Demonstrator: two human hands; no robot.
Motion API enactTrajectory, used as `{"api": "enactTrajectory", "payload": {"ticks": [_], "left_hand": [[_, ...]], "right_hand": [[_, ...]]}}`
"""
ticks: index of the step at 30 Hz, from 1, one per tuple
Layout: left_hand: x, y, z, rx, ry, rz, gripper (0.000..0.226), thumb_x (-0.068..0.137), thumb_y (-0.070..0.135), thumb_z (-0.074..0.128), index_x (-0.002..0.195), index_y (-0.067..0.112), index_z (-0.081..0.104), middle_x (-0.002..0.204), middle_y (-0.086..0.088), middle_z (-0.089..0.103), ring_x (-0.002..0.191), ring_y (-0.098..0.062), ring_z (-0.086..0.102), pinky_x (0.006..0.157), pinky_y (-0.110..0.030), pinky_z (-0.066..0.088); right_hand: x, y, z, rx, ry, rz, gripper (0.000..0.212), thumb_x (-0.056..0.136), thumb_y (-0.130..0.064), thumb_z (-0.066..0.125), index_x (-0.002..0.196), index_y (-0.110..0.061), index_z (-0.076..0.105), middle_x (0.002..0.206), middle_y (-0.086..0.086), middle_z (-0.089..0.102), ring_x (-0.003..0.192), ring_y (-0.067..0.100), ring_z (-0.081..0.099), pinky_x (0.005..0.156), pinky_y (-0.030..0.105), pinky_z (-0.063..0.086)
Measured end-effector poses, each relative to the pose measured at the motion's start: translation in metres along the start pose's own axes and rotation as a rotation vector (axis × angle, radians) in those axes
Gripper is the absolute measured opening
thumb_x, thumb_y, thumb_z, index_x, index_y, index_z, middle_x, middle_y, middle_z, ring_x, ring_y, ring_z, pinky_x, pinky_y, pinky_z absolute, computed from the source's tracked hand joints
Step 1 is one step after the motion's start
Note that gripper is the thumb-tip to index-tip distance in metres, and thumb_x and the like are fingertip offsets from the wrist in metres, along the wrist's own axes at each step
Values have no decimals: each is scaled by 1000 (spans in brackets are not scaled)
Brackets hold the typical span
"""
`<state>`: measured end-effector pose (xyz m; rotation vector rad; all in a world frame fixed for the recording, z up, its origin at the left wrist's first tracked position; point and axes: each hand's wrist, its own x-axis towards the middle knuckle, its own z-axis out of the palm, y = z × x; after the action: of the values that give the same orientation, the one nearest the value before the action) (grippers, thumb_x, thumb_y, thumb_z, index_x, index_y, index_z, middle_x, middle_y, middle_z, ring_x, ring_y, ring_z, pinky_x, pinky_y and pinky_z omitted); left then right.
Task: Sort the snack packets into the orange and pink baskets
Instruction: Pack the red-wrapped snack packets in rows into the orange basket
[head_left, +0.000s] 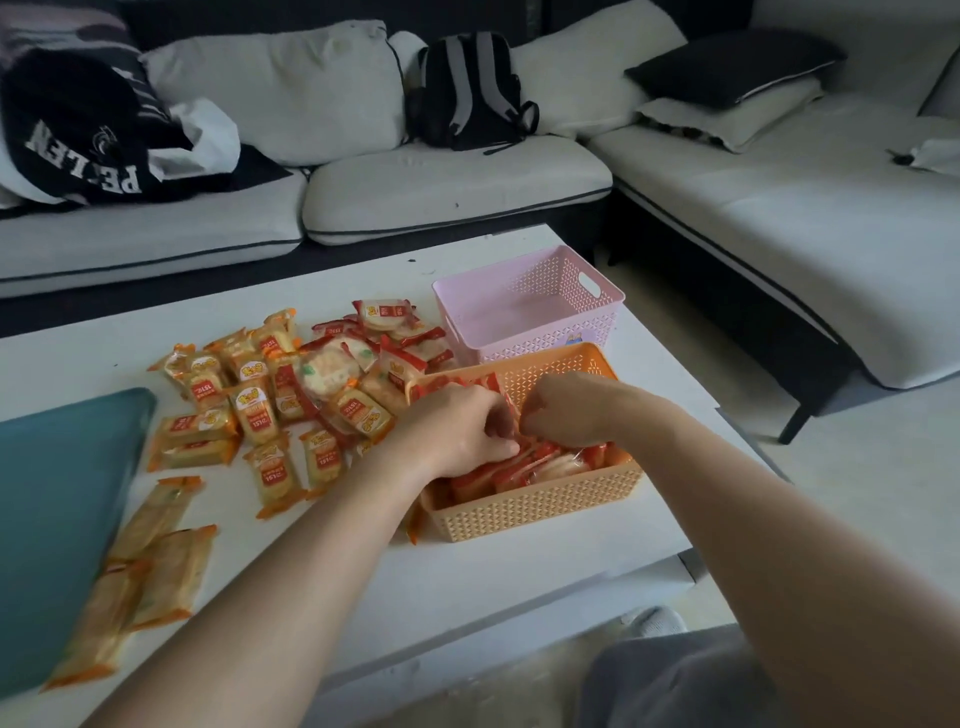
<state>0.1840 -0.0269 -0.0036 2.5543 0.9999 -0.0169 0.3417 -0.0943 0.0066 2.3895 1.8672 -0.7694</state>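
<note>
White sofa cushions (457, 187) are framing a white table (519, 582). Toward its right edge, the orange basket (535, 506) is holding red snack packets (524, 467); behind it, the pink basket (524, 306) is sitting empty. Orange packets (260, 410) are lying mid-table. Left hand (457, 431) and right hand (566, 408) are pinching red packets inside the orange basket.

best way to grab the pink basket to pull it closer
Take the pink basket by the cut-out handle slot in its far right end wall, near the rim, coming from above and the right with the right hand. It stands upright and looks empty, and the orange basket blocks its near side.
</note>
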Motion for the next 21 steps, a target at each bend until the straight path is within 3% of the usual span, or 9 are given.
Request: {"api": "enactTrajectory", "payload": {"ticks": [4, 7, 10, 13, 15, 17, 19, 21], "left_hand": [[-4, -3, -5, 91, -66, 18, 21, 87, 50, 72, 103, 36, 72, 103, 16, 71, 99, -11, 65, 85, -39, 57], [-8, -3, -10, 107, -64, 29, 18, 87, 37, 75, 104, 35, 76, 103, 16, 72, 96, -10, 66, 84, -38, 58], [-10, -7, -28, -220, 147, -31, 12, 86, 20, 75, 87, 32, 76, 83, 12, 75, 78, -10, 69, 75, -37, 59], [-11, -14, -50, -511, 342, -112, 19, 86, 15, 76, 77, 32, 74, 70, 13, 73, 63, 2, 65, 55, -18, 50], [-8, -17, -54, -596, 391, -154, 18, 87, 18, 76, 76, 32, 75, 75, 17, 73, 71, 3, 66, 60, -14, 46], [-4, -17, -50, -648, 406, -164, 12, 86, 19, 76, 80, 29, 77, 83, 13, 75, 77, -2, 67, 70, -22, 50], [2, -14, -44, -661, 385, -101, 9, 87, 16, 77, 86, 25, 78, 84, 4, 77, 73, -6, 67, 72, -26, 53], [11, -8, -39, -593, 361, 13, 11, 88, 15, 78, 89, 26, 78, 87, 5, 76, 77, -9, 68, 75, -25, 53]], "right_hand": [[2, 7, -1, 16, -63, -8, 33, 91, -27, 45, 94, -22, 77, 99, 0, 74, 90, 22, 69, 86, 46, 59], [1, 13, 2, 4, -60, -38, 31, 90, -25, 49, 96, -19, 79, 96, 1, 77, 87, 21, 72, 84, 45, 61], [0, 18, -1, 103, 21, -36, 27, 92, -17, 52, 93, -20, 79, 92, -1, 76, 77, 14, 67, 77, 37, 59], [-1, 21, -4, 251, 146, -54, 22, 91, -13, 56, 91, -14, 79, 89, -1, 77, 66, 4, 61, 64, 22, 49], [0, 20, -8, 347, 251, -66, 22, 92, -10, 56, 95, -14, 77, 93, -3, 75, 76, 7, 63, 67, 21, 48], [0, 20, -12, 517, 299, -65, 23, 95, -11, 55, 107, -20, 72, 100, -5, 70, 83, 13, 64, 69, 23, 49], [-3, 19, -15, 698, 269, -124, 31, 96, -18, 58, 124, -29, 65, 111, -5, 66, 92, 15, 66, 75, 25, 50], [-2, 20, -16, 641, 285, -201, 39, 93, -27, 66, 131, -35, 61, 118, -10, 60, 99, 9, 63, 81, 24, 50]]}}
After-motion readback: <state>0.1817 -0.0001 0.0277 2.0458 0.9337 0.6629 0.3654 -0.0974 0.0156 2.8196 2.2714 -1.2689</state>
